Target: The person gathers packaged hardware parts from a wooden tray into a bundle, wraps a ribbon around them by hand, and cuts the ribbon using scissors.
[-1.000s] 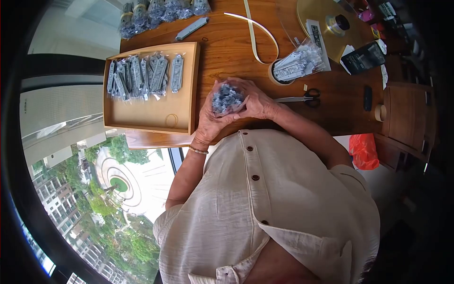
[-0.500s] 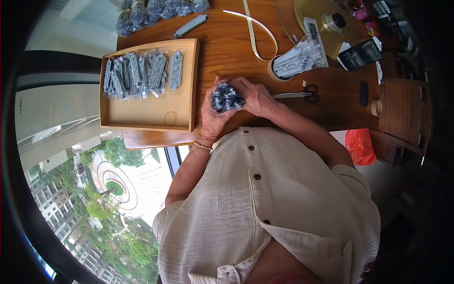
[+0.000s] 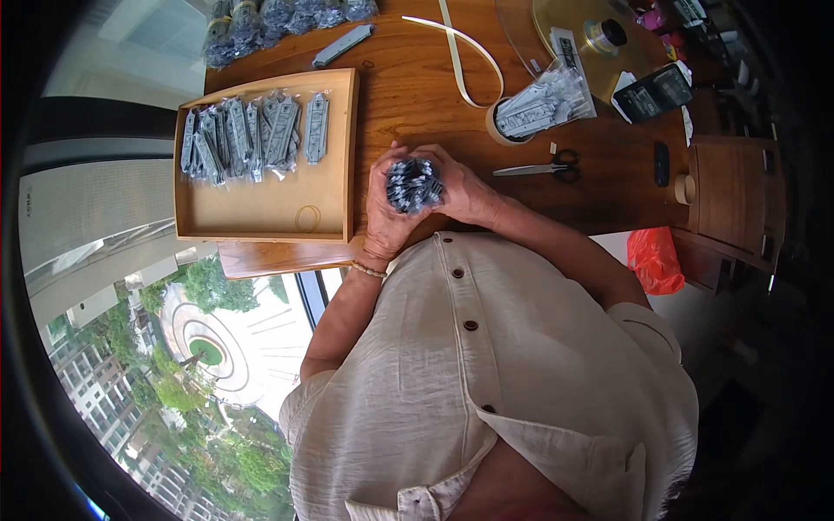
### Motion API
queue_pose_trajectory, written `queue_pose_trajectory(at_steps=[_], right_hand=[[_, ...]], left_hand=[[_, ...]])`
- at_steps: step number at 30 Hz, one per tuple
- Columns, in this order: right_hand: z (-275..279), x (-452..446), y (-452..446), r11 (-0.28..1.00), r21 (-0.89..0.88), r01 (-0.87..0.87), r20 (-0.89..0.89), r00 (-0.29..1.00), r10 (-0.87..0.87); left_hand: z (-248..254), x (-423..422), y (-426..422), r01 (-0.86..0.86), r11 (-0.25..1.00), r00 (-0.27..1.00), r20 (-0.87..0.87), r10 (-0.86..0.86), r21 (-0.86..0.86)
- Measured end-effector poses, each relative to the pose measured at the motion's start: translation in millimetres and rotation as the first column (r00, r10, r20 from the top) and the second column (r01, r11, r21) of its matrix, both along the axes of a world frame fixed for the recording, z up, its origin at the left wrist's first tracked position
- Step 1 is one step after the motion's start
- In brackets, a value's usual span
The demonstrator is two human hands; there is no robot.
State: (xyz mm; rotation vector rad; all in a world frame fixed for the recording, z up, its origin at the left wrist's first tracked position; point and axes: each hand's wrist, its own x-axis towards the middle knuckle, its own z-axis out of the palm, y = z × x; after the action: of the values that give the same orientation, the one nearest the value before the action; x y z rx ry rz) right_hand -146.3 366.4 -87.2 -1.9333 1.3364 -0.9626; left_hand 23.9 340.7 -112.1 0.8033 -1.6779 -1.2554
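My left hand [image 3: 387, 213], with a beaded bracelet at its wrist, is wrapped around one side of a bundle of bagged grey strips [image 3: 413, 185]. From the other side my right hand [image 3: 465, 193] closes on the same bundle. The bundle's end faces up, showing many dark and pale edges in clear plastic. Both hands hold it over the table's near edge. To the left, a wooden tray [image 3: 352, 156] carries several similar grey strips in clear bags [image 3: 248, 135] and a rubber band [image 3: 307, 217].
Scissors [image 3: 539, 169] lie right of my hands. Behind them, a round container [image 3: 499, 130] holds more bagged strips. A cream strap [image 3: 456, 61] curves across the wooden table [image 3: 408, 95]. Bundled bags [image 3: 278, 22] line the back left; a phone-like black device [image 3: 653, 94] lies right.
The bundle has turned a little in my hands, so its end faces up more squarely. Both hands keep their hold. The whole view has shifted slightly.
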Motion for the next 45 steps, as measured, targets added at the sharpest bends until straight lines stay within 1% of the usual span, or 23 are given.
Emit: queue_pose_trajectory(at_steps=[2,5,6,9,12,13,16,19,22,26,29,32,33,34,36,37,38,39,40,41,42,44,45], right_hand=[[-2.3,-3.1,-2.7,0.999,0.051,0.0,-0.01,1.0,0.001],[0.6,-7.6,-4.1,0.992,0.13,-0.006,-0.034,0.999,0.011],[1.2,-7.9,-3.8,0.988,0.155,-0.006,-0.042,0.999,0.012],[-2.2,-4.2,-3.2,0.997,0.072,0.007,-0.043,0.999,-0.004],[5.8,-18.2,-6.3,0.936,0.351,-0.032,0.096,0.995,-0.003],[5.2,-21.6,-7.1,0.946,0.322,-0.028,0.114,0.993,-0.009],[15.7,-22.7,-7.5,0.93,0.365,-0.048,0.134,0.991,-0.002],[10.0,-17.3,-11.9,0.991,0.116,-0.06,0.085,0.995,0.05],[6.6,-13.9,-10.8,0.978,0.2,-0.058,0.116,0.993,0.035],[10.5,-8.6,-7.5,0.984,0.169,-0.055,0.054,0.997,0.047],[15.2,-4.5,-8.8,0.991,0.13,-0.045,0.025,0.999,0.042],[10.9,-4.3,-8.3,0.996,0.085,-0.035,0.008,0.999,0.034],[10.2,-4.2,-8.4,0.997,0.06,-0.04,-0.003,0.999,0.04],[9.4,-3.9,-8.8,0.998,0.034,-0.044,-0.017,0.999,0.044],[6.3,-0.2,-8.7,0.999,0.053,-0.007,0.025,1.0,0.006],[2.0,1.1,-8.3,1.0,0.012,-0.007,0.035,0.999,0.006],[3.9,1.3,-6.0,1.0,0.016,0.014,0.033,0.999,-0.014],[10.4,0.3,-5.5,1.0,0.013,0.0,0.083,0.997,-0.001],[5.2,-0.2,-4.8,1.0,0.018,0.007,0.037,0.999,-0.007],[0.3,-0.9,-5.0,1.0,0.004,-0.001,0.04,0.999,0.001],[2.7,-0.7,-4.5,0.999,0.035,0.005,0.039,0.999,-0.006],[2.5,0.6,-3.8,1.0,0.002,-0.007,0.012,1.0,0.007],[1.7,0.7,-3.2,1.0,0.003,-0.013,-0.01,1.0,0.013]], left_hand=[[5.1,0.1,1.2,-0.04,0.999,0.999,-0.01,0.041,0.018],[-5.7,3.2,-0.1,-0.027,0.997,0.998,0.053,0.03,-0.067],[-4.2,3.6,0.6,-0.033,0.998,0.998,0.045,0.036,-0.058],[2.1,3.0,0.8,-0.04,0.998,0.999,0.02,0.041,-0.044],[0.7,3.7,-0.2,-0.033,0.998,0.999,0.001,0.033,-0.051],[-1.2,4.2,-0.8,-0.028,0.998,1.0,-0.003,0.028,-0.061],[-2.2,4.8,-1.0,-0.016,0.995,1.0,0.015,0.017,-0.097],[-0.4,5.1,-2.4,0.002,0.992,1.0,0.024,0.001,-0.122],[4.0,8.3,-1.2,0.012,0.995,0.998,0.056,-0.006,-0.104],[-3.6,8.4,-0.1,0.005,0.996,0.993,0.118,0.006,-0.094],[-2.3,7.0,2.3,0.007,1.0,0.999,0.042,-0.006,-0.024],[1.7,5.4,5.9,-0.005,1.0,0.997,0.083,0.003,0.028],[-12.8,7.2,5.4,0.025,1.0,0.998,0.049,-0.025,0.001],[-12.3,8.5,4.3,0.003,1.0,1.0,0.023,-0.004,0.028],[-9.9,6.2,8.2,-0.015,0.996,0.998,-0.054,0.019,0.083],[-11.1,6.2,6.8,-0.015,0.999,0.998,-0.058,0.017,0.037],[-13.3,6.5,5.4,-0.013,1.0,0.997,-0.071,0.012,-0.007],[-13.7,5.4,7.3,-0.013,0.999,0.996,-0.089,0.016,0.03],[-12.8,5.1,8.8,-0.017,0.998,0.995,-0.097,0.023,0.068],[-8.1,2.0,9.3,-0.04,0.999,0.998,-0.047,0.041,0.03],[-4.7,3.1,8.9,-0.07,0.998,0.997,0.014,0.07,-0.009],[-10.2,4.7,7.2,-0.029,0.999,0.999,-0.042,0.03,0.028],[-5.5,3.1,7.3,-0.016,0.998,0.998,-0.058,0.019,0.056]])
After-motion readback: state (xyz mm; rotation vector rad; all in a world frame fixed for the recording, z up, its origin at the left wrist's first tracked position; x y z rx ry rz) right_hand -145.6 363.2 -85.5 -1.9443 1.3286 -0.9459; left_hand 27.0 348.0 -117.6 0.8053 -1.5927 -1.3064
